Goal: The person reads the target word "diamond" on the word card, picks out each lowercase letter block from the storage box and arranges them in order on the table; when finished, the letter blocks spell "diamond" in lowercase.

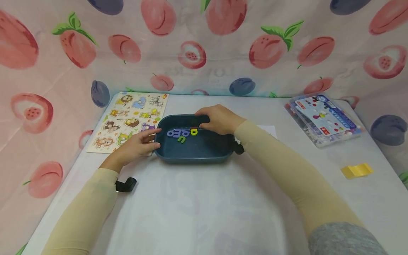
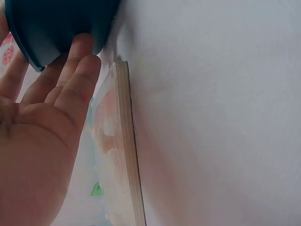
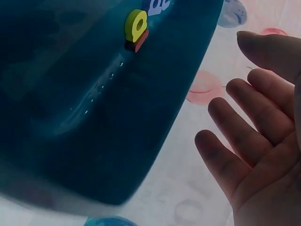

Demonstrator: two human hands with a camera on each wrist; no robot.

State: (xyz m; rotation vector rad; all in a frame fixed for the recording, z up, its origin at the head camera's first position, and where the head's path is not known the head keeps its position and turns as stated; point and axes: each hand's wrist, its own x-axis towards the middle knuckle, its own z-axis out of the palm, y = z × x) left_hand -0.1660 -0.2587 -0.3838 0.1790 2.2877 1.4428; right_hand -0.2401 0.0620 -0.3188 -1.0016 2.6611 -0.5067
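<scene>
Flanking a dark teal tray (image 1: 207, 146) from two sides

The tray lies left of centre toward the far edge of the table (image 1: 191, 205), beside the puzzle board (image 1: 130, 122) in the far-left corner. The left hand (image 1: 135, 147) lays extended fingers against the tray's end wall — probably to stop it sliding. The right hand (image 1: 223, 119) is at the far rim, fingers loosely parted and pinching nothing visible; whether it touches the tray cannot be told. Purple letters (image 1: 176, 135), a green letter (image 1: 180, 139) and a yellow letter (image 3: 135, 37) sit grouped far-left inside, presumably for easy reading together. A red piece (image 3: 141, 41) against the yellow letter shows too little to identify. The right forearm (image 1: 280, 173) hides part of a white paper (image 1: 268, 130) — and the contents of the plastic case (image 1: 325, 120), far-right corner, are indistinct.
</scene>
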